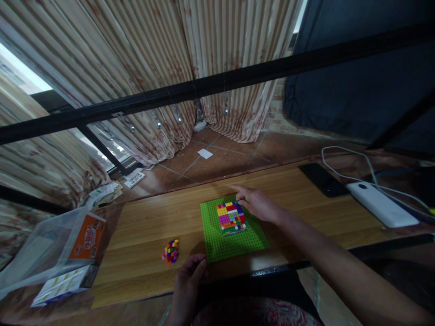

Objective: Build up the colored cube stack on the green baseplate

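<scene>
A green studded baseplate [224,250] lies on the wooden table, bearing a multicoloured block of toy building bricks [231,218]. My right hand [258,204] is over the far right corner of the brick block, its index finger stretched out past the plate's far edge and its other fingers bent by the bricks. Nothing shows in that hand. By the plate's near left corner, my left hand [192,270] has its thumb and fingers drawn together; whatever they may hold is hidden. Left of the plate is a small pile of loose bricks [171,251].
At the table's right are a black phone [324,179], a white power bank [382,204] and a white cable [365,156]. A clear plastic bin [73,222], an orange package [87,236] and a white box [64,285] stand at the left. A dark metal rail [210,84] crosses beyond the table.
</scene>
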Demonstrator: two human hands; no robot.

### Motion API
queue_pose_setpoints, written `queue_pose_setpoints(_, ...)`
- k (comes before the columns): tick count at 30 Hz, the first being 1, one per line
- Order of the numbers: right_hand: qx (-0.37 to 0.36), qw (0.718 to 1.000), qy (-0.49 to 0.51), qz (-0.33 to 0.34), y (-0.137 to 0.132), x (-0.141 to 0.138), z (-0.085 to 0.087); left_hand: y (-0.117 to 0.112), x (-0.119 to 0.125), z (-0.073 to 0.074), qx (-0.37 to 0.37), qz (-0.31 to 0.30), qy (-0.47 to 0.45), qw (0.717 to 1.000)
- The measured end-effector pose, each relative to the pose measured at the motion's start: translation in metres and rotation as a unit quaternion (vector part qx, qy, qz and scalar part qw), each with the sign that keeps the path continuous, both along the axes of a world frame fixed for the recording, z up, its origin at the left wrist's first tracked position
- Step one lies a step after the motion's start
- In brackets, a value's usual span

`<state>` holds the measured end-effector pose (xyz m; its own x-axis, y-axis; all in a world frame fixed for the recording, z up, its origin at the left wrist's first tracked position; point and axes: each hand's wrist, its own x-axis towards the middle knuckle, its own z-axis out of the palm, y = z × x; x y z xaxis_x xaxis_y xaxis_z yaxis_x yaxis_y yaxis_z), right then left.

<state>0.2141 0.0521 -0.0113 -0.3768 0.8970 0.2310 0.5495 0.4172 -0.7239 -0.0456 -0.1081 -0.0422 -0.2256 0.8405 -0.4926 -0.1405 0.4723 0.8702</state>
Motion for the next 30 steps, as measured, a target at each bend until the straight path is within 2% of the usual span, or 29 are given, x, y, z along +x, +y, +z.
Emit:
queue_pose_setpoints(5, -0.005, 1.0, 0.012, -0.001, -0.003, 0.005, -0.004, 0.002, 0.001, -0.002, 0.017, -0.009, -0.009, 1.0)
queue_pose_setpoints(9, 0.02, 0.992, 0.08, -0.093, -0.022, 0.008, -0.004, -0.001, 0.007, 0.009, 0.036, -0.01, -0.01, 0.999)
queue_pose_setpoints(12, 0.04, 0.981, 0.119, -0.145, -0.054, -0.005, 0.002, -0.003, 0.015, 0.019, 0.045, -0.006, -0.022, 0.999)
queue_pose_setpoints(14, 0.028, 0.987, 0.123, -0.1, -0.081, -0.021, 0.006, -0.002, 0.022, 0.025, 0.054, -0.013, -0.026, 0.998)
queue_pose_setpoints(16, 0.018, 0.992, 0.121, -0.021, -0.107, -0.037, 0.01, 0.0, 0.028, 0.029, 0.065, -0.03, -0.029, 0.997)
queue_pose_setpoints(19, -0.001, 0.994, 0.101, 0.038, -0.132, -0.055, 0.015, 0.002, 0.037, 0.037, 0.085, -0.069, -0.041, 0.993)
queue_pose_setpoints(24, -0.048, 0.992, 0.095, 0.066, -0.14, -0.057, 0.019, 0.002, 0.044, 0.047, 0.104, -0.112, -0.06, 0.986)
queue_pose_setpoints(30, -0.074, 0.99, 0.101, 0.059, -0.136, -0.047, 0.021, 0.006, 0.046, 0.05, 0.126, -0.144, -0.055, 0.98)
